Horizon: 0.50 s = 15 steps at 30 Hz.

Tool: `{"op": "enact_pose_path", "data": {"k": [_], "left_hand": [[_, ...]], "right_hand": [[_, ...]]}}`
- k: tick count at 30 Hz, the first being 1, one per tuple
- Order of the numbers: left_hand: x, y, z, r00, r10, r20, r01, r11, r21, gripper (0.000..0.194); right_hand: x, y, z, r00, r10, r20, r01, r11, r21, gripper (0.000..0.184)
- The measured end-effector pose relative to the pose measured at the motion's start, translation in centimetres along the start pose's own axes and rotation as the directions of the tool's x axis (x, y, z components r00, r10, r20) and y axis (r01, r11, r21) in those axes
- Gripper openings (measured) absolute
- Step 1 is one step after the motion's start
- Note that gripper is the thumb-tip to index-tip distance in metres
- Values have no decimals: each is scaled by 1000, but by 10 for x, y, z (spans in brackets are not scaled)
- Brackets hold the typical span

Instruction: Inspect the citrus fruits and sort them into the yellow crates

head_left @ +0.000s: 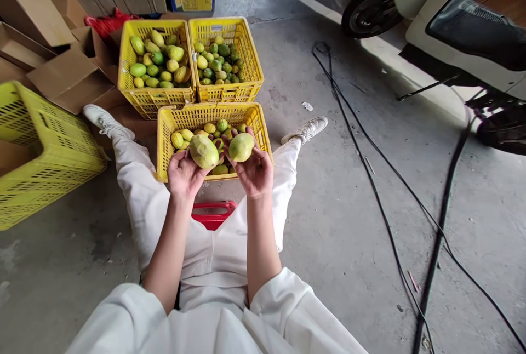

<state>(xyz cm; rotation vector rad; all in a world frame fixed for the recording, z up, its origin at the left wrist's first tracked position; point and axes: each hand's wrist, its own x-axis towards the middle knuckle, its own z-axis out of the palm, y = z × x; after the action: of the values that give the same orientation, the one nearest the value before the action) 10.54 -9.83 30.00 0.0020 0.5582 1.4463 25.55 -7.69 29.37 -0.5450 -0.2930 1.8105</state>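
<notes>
My left hand [184, 173] is palm up and closed around a large yellow-green fruit [203, 150]. My right hand [255, 170] is also palm up and grips a smaller, greener fruit [241, 147]. Both hands hover over the near edge of a yellow crate [164, 140] that holds several more fruits and stands between my spread legs. Two more yellow crates lie beyond it: the left crate [123, 77] holds larger fruits, the right crate [255, 69] smaller ones.
A yellow crate lying on its side [45, 156] is at the left, beside flattened cardboard boxes [61, 74]. A red stool [212, 214] shows under me. Black cables [382, 206] run across the concrete floor at right. A scooter [431, 14] is parked at the upper right.
</notes>
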Motion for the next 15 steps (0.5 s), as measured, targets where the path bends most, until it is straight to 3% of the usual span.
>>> {"op": "enact_pose_path", "data": {"k": [3,7,11,15], "left_hand": [[1,-1,2,999,25,-42,-22,998,52,37],[6,-7,2,992,58,-114,-44,992,121,32],[9,-12,0,983,48,-177,-25,991,130,29],[7,-10,2,994,6,-113,4,996,87,28]], "right_hand": [[0,-1,-2,1000,-19,4,19,999,34,33],[1,-1,-5,994,80,73,-95,968,233,33],[3,0,-6,989,142,34,-146,963,227,21],[4,-1,-4,990,139,-29,-130,967,220,25]]}}
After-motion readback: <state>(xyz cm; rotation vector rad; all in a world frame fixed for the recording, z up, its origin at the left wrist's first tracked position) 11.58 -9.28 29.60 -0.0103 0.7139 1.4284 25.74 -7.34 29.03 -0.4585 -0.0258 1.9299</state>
